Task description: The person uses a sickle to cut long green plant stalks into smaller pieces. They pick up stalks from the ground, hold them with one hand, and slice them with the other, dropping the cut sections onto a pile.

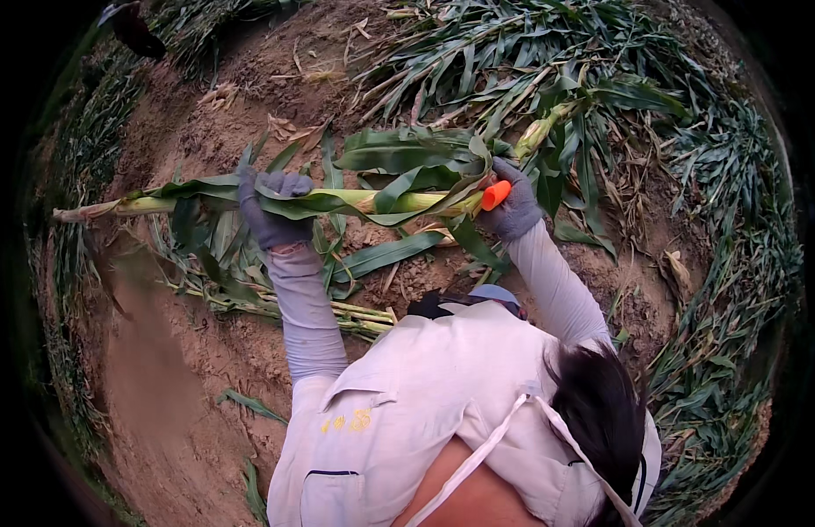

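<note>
A cut corn stalk (pixel 348 197) with long green leaves lies crosswise in front of me, its bare butt end pointing left. My left hand (pixel 276 204), in a grey glove, grips the stalk left of its middle. Around its right part closes my right hand (pixel 513 201), gloved the same way, with a bright orange tube-shaped thing (pixel 496 195) sticking out at the thumb side; whether it is a tool handle I cannot tell. Just above the right hand an ear of corn in its husk (pixel 534 137) shows on a stalk. The fingers of that hand are partly hidden by leaves.
Heaps of cut corn stalks (pixel 473 53) lie on brown soil (pixel 177 145) at the top, with more leafy stalks (pixel 717 369) down the right side. Several bare stalks (pixel 355 317) lie below my hands, near my body. At the top left a dark shape (pixel 139 29) is partly visible.
</note>
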Motion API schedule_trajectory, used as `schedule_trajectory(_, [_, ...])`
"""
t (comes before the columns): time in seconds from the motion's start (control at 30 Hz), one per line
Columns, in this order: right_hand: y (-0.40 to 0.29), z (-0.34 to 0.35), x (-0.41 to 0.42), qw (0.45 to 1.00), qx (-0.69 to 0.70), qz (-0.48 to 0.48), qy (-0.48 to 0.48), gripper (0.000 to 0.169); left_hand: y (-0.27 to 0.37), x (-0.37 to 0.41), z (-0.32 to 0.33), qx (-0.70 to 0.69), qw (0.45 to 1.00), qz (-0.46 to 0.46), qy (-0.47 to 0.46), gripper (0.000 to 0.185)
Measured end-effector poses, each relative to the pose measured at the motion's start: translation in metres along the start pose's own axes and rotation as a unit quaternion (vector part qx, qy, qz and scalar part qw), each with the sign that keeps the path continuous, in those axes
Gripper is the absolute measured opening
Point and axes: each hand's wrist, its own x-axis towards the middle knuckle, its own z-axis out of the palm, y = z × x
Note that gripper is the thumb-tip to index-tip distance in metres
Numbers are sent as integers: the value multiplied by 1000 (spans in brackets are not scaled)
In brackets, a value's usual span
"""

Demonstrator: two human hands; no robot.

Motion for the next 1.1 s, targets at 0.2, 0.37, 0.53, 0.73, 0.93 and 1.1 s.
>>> schedule_trajectory(0.2, [19, -55, -16, 998, 38, -28, 52, 27, -26, 96, 10, 106, 979, -164, 63, 33])
schedule_trajectory(0.37, [47, -95, -26, 991, 91, -34, 88, 37, -71, 123, 30, 276, 918, -275, 77, 23])
schedule_trajectory(0.53, [46, -137, -8, 990, 109, -48, 69, 47, -121, 118, 58, 431, 817, -378, 63, 23])
schedule_trajectory(0.73, [20, -154, 15, 958, -23, -85, 274, 36, -169, 83, 33, 599, 683, -417, -12, 21])
schedule_trajectory(0.93, [30, -154, 23, 984, 30, -86, 153, 32, -192, 28, -32, 808, 394, -382, -213, 45])
schedule_trajectory(1.1, [50, -175, 17, 975, 94, 8, 203, 31, -184, -24, -79, 805, 370, -372, -277, 46])
